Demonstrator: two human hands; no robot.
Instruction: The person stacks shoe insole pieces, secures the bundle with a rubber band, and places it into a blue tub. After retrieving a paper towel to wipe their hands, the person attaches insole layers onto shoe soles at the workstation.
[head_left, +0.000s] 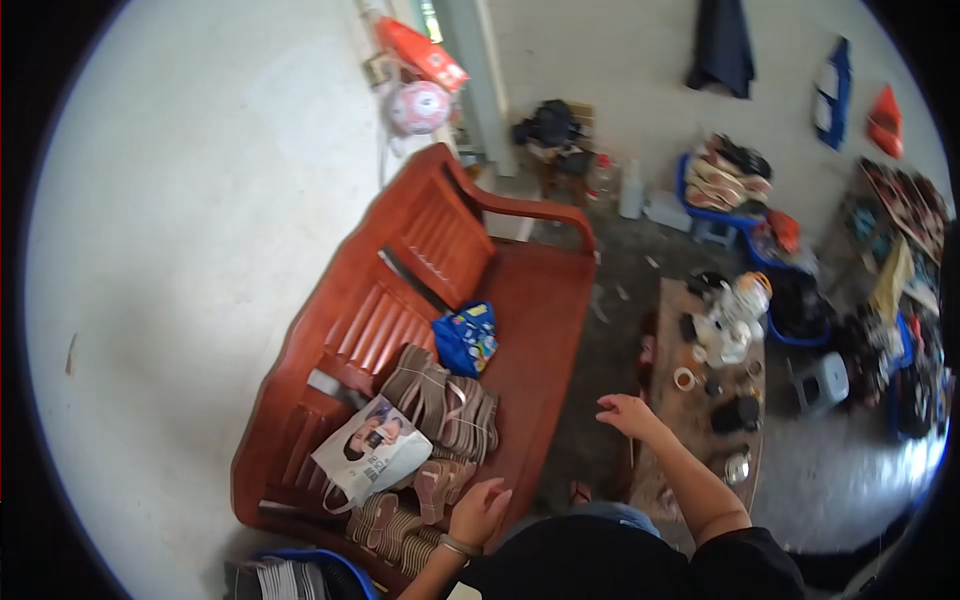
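Observation:
My left hand is over the front edge of the red wooden bench, its fingers apart and nothing in them. It is closest to bundled brown shoe soles. A white printed bag lies among more stacked soles, and a blue patterned bag rests further back on the seat. My right hand is raised between the bench and the wooden table, fingers loosely apart, holding nothing.
Cups, a dark pot and a kettle stand on the table. Beyond it are a grey stool and blue baskets of shoe parts. Another blue basket is at the lower left.

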